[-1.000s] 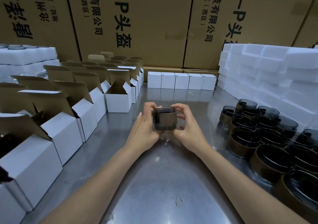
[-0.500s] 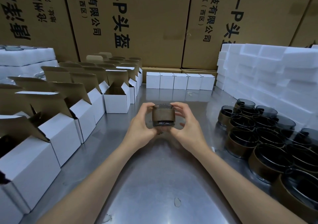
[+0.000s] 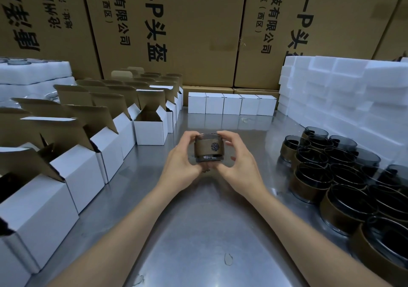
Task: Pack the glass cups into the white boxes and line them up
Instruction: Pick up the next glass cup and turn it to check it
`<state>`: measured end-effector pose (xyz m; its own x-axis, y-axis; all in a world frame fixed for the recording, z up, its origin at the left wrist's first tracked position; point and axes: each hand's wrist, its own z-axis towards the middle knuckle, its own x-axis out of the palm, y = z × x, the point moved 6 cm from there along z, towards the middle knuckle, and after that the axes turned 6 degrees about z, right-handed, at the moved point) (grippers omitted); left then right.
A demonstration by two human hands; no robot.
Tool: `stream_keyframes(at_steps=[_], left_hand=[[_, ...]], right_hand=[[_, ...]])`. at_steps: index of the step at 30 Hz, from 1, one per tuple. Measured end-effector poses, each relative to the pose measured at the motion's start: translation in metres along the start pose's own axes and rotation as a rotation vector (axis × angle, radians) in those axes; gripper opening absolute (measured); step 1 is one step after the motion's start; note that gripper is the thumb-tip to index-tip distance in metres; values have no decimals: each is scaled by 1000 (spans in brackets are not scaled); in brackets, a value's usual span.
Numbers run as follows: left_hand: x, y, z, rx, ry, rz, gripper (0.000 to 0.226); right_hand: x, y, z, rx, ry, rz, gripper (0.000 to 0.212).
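Note:
A dark glass cup (image 3: 209, 147) with a brown paper sleeve and a round dark emblem hangs above the middle of the steel table (image 3: 198, 231). My left hand (image 3: 181, 161) grips its left side and my right hand (image 3: 239, 161) grips its right side, fingers curled over the rim. Several more sleeved glass cups (image 3: 340, 176) stand grouped at the right. Open white boxes (image 3: 88, 154) with raised brown flaps run in rows along the left; the nearest empty one (image 3: 150, 130) stands just left of the far side of my hands. Several closed white boxes (image 3: 231, 104) form a line at the back.
Stacks of white foam blocks (image 3: 344, 92) fill the back right, and foam trays (image 3: 33, 74) sit at the far left. Large brown cartons (image 3: 176, 26) wall off the back of the table.
The cup has turned in my hands, so its round emblem now faces me. Both hands have stayed in about the same place.

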<state>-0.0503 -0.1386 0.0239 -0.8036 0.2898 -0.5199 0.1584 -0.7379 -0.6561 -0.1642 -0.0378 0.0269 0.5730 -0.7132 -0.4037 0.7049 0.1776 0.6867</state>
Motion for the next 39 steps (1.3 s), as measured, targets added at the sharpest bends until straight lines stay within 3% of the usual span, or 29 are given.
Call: stream_keyframes(at_steps=[7,11,17,20,26,33,36,39], left_hand=[[1,-10,-2,80,17,72,70],[3,-3,-2,7,38,81,65],[9,0,-4,-28,135,82,59],[13,-3,-5,-13,194,109,52],[18,-10,-8,46,258,204,43],[10,-15,-6,65,121,293,54],[-2,-4,-4,-48,-31,304,54],[-13,13,1,-133,-84,423,56]], right_hand=[[-3,4,0,-32,-47,-27,64],[-2,6,0,-45,-10,-38,64],[8,-5,-3,186,136,185,61],[8,-9,-2,221,115,169,53],[11,-10,-2,230,151,112,59],[12,-14,-3,275,173,163,62],[12,-14,-2,355,156,297,46],[13,-17,-1,391,185,296,27]])
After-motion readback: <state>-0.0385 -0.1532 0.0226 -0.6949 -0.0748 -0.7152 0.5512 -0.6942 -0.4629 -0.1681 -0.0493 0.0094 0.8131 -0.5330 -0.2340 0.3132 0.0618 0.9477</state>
